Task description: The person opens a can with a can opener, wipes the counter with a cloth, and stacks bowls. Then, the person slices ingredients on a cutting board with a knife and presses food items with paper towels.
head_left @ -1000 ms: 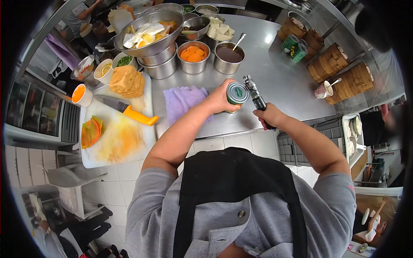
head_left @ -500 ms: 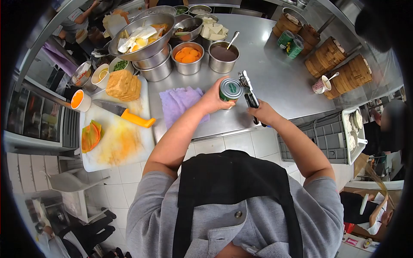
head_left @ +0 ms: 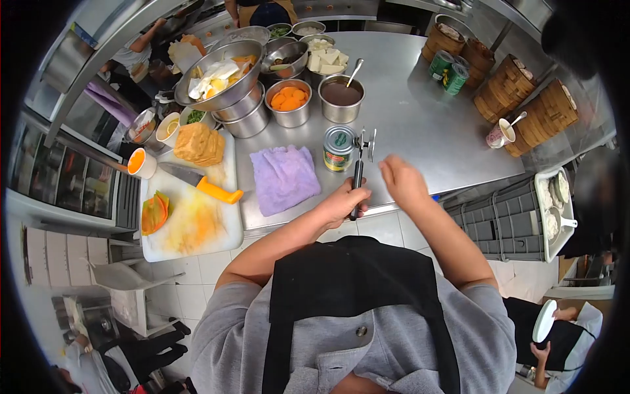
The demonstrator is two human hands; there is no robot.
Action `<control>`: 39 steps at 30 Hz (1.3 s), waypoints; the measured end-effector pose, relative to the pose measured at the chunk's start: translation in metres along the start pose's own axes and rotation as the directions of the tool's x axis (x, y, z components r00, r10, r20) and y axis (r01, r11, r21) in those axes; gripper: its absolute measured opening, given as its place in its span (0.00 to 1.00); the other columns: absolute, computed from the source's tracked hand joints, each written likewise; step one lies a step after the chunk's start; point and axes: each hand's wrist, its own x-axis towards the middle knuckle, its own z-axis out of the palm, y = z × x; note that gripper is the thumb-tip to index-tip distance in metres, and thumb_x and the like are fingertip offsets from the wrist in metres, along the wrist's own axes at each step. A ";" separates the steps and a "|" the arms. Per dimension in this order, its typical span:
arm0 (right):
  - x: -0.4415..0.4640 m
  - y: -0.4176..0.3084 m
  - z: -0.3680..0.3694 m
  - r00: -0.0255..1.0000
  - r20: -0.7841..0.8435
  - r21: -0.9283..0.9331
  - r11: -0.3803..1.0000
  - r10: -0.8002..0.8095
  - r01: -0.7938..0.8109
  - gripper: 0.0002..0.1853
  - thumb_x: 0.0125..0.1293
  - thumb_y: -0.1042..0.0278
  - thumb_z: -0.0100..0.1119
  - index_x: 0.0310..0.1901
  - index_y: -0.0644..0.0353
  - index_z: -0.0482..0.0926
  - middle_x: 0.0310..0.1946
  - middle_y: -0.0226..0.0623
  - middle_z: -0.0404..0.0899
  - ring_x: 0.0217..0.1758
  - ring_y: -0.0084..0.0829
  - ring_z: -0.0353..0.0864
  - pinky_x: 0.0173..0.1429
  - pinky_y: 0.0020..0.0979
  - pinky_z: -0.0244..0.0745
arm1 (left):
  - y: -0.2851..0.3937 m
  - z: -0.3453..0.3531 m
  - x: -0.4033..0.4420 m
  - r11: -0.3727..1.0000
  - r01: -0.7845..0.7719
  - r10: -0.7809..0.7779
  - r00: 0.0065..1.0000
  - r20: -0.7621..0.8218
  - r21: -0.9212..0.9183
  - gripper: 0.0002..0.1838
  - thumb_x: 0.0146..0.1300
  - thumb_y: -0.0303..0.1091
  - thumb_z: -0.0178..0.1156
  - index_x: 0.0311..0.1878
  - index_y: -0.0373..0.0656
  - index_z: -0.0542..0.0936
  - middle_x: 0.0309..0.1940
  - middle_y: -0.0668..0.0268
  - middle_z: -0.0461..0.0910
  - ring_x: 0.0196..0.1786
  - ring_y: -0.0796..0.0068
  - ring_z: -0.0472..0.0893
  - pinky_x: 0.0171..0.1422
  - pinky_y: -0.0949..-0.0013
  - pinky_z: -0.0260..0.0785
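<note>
Cloth (head_left: 285, 178), purple and rumpled, is lying left of the upright can (head_left: 339, 154) on the worktop (head_left: 420, 118), and a pot of brown liquid (head_left: 341, 108) is standing behind that can. The left hand (head_left: 348, 200) is gripping a can opener (head_left: 358, 176) by its handle end, the head sitting at the can's right rim; the right hand (head_left: 405, 182) is hovering nearby, half curled and empty. Two green cans (head_left: 454, 79) are standing far right, one cup (head_left: 497, 136) is standing beside the steamers (head_left: 504, 88), and one knife (head_left: 218, 191) is lying on one cutting board (head_left: 190, 230).
</note>
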 end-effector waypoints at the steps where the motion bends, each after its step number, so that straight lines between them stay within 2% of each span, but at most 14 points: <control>1: 0.005 0.002 -0.004 1.000 0.001 0.011 1.000 -0.004 0.004 0.20 0.66 0.54 0.58 0.48 0.64 0.75 0.38 0.45 0.79 0.31 0.44 0.81 0.39 0.38 0.80 | 0.003 -0.001 -0.003 1.000 0.006 -0.005 0.999 -0.035 0.024 0.29 0.56 0.32 0.55 0.61 0.34 0.61 0.27 0.68 0.69 0.25 0.78 0.69 0.27 0.71 0.64; 2: 0.014 0.005 -0.011 0.958 -0.151 -0.106 0.967 -0.245 0.231 0.20 0.61 0.57 0.62 0.49 0.61 0.74 0.43 0.42 0.78 0.37 0.43 0.81 0.42 0.39 0.79 | 0.005 -0.001 -0.007 1.000 0.008 -0.007 0.999 -0.043 0.028 0.29 0.56 0.32 0.55 0.61 0.34 0.61 0.27 0.68 0.69 0.25 0.78 0.69 0.27 0.71 0.64; 3: 0.023 0.009 -0.017 0.834 -0.268 -0.256 0.870 -0.482 0.421 0.21 0.56 0.60 0.66 0.49 0.59 0.74 0.48 0.39 0.76 0.43 0.42 0.80 0.46 0.39 0.78 | 0.010 0.001 -0.012 0.999 0.025 -0.022 0.997 -0.070 0.047 0.27 0.55 0.31 0.54 0.59 0.34 0.62 0.25 0.68 0.68 0.23 0.79 0.67 0.25 0.70 0.63; 6: 0.040 0.020 -0.016 0.765 -0.173 -0.272 0.777 -0.620 0.568 0.23 0.51 0.59 0.69 0.48 0.56 0.74 0.51 0.37 0.73 0.51 0.38 0.77 0.49 0.37 0.77 | 0.015 0.003 -0.018 0.995 0.069 -0.060 0.992 -0.111 0.073 0.25 0.55 0.29 0.53 0.57 0.37 0.64 0.23 0.70 0.65 0.20 0.79 0.64 0.23 0.70 0.59; 16: 0.069 0.032 -0.006 0.659 -0.063 -0.240 0.652 -0.750 0.719 0.26 0.52 0.48 0.67 0.44 0.59 0.75 0.39 0.37 0.76 0.37 0.39 0.81 0.43 0.38 0.78 | 0.035 0.002 -0.029 0.985 0.175 -0.172 0.977 -0.123 0.010 0.22 0.53 0.30 0.54 0.52 0.38 0.65 0.24 0.70 0.64 0.19 0.80 0.63 0.20 0.69 0.57; 22: 0.069 0.020 -0.009 0.728 -0.071 -0.270 0.716 -0.682 0.644 0.27 0.55 0.43 0.64 0.42 0.60 0.75 0.37 0.37 0.76 0.34 0.39 0.81 0.40 0.37 0.77 | 0.041 -0.001 -0.029 0.986 0.166 -0.167 0.978 -0.125 -0.015 0.19 0.54 0.31 0.53 0.50 0.40 0.66 0.21 0.71 0.63 0.18 0.81 0.62 0.20 0.70 0.56; 28: 0.078 0.015 0.010 0.642 -0.092 -0.349 0.628 -0.761 0.695 0.23 0.56 0.43 0.63 0.32 0.58 0.73 0.28 0.37 0.74 0.27 0.39 0.80 0.34 0.37 0.76 | 0.050 -0.005 -0.038 0.980 0.185 -0.171 0.970 -0.171 0.069 0.17 0.54 0.33 0.55 0.46 0.40 0.68 0.22 0.71 0.64 0.18 0.81 0.62 0.20 0.71 0.55; 31: 0.076 0.012 0.033 0.725 -0.155 -0.274 0.734 -0.671 0.621 0.22 0.60 0.44 0.60 0.28 0.58 0.73 0.22 0.38 0.72 0.25 0.39 0.80 0.31 0.38 0.75 | 0.042 -0.007 -0.032 0.982 0.161 -0.140 0.970 -0.198 0.098 0.22 0.52 0.30 0.53 0.52 0.38 0.66 0.23 0.70 0.65 0.18 0.80 0.63 0.20 0.71 0.55; 32: 0.075 0.011 0.054 0.811 -0.287 -0.055 0.854 -0.510 0.518 0.22 0.64 0.44 0.56 0.26 0.57 0.72 0.17 0.36 0.69 0.22 0.38 0.77 0.27 0.37 0.72 | 0.038 -0.010 -0.031 0.983 0.160 -0.140 0.972 -0.192 0.094 0.22 0.52 0.30 0.53 0.52 0.38 0.66 0.23 0.70 0.65 0.18 0.80 0.63 0.20 0.71 0.55; 33: 0.075 0.007 0.065 0.874 -0.373 0.180 0.900 -0.312 0.398 0.24 0.68 0.44 0.52 0.23 0.57 0.71 0.13 0.34 0.66 0.18 0.36 0.75 0.24 0.37 0.70 | 0.035 -0.014 -0.029 0.939 0.144 -0.068 0.968 -0.242 0.312 0.22 0.53 0.31 0.53 0.52 0.36 0.67 0.24 0.66 0.68 0.20 0.75 0.67 0.23 0.68 0.60; 34: 0.069 -0.008 0.067 0.873 -0.372 0.172 0.901 -0.314 0.398 0.24 0.68 0.44 0.52 0.23 0.57 0.71 0.13 0.34 0.66 0.18 0.36 0.75 0.24 0.37 0.70 | 0.031 -0.019 -0.027 0.846 0.133 0.017 0.961 -0.276 0.516 0.23 0.53 0.32 0.53 0.53 0.34 0.68 0.26 0.61 0.70 0.23 0.70 0.71 0.26 0.64 0.64; 35: 0.057 -0.024 0.069 0.983 -0.065 0.717 0.693 0.173 -0.075 0.26 0.71 0.43 0.46 0.22 0.56 0.70 0.11 0.32 0.62 0.14 0.33 0.68 0.20 0.35 0.64 | 0.023 -0.028 -0.027 0.686 0.076 0.165 0.952 -0.256 0.724 0.23 0.53 0.33 0.54 0.52 0.31 0.70 0.32 0.52 0.74 0.33 0.60 0.77 0.39 0.62 0.69; 36: 0.049 -0.035 0.070 0.799 0.448 0.846 0.099 0.401 -0.524 0.29 0.73 0.42 0.39 0.20 0.55 0.69 0.08 0.30 0.58 0.10 0.29 0.62 0.16 0.34 0.58 | 0.022 -0.037 -0.030 0.688 0.073 0.163 0.954 -0.252 0.722 0.23 0.53 0.33 0.54 0.52 0.31 0.70 0.32 0.52 0.74 0.33 0.60 0.77 0.39 0.62 0.69; 39: 0.041 -0.041 0.060 0.743 0.609 0.779 -0.036 0.278 -0.626 0.29 0.74 0.41 0.37 0.23 0.57 0.70 0.09 0.31 0.59 0.10 0.28 0.60 0.16 0.33 0.57 | 0.022 -0.063 -0.045 0.632 0.002 0.118 0.988 -0.099 0.775 0.24 0.52 0.33 0.54 0.53 0.33 0.71 0.35 0.52 0.75 0.40 0.57 0.76 0.47 0.62 0.68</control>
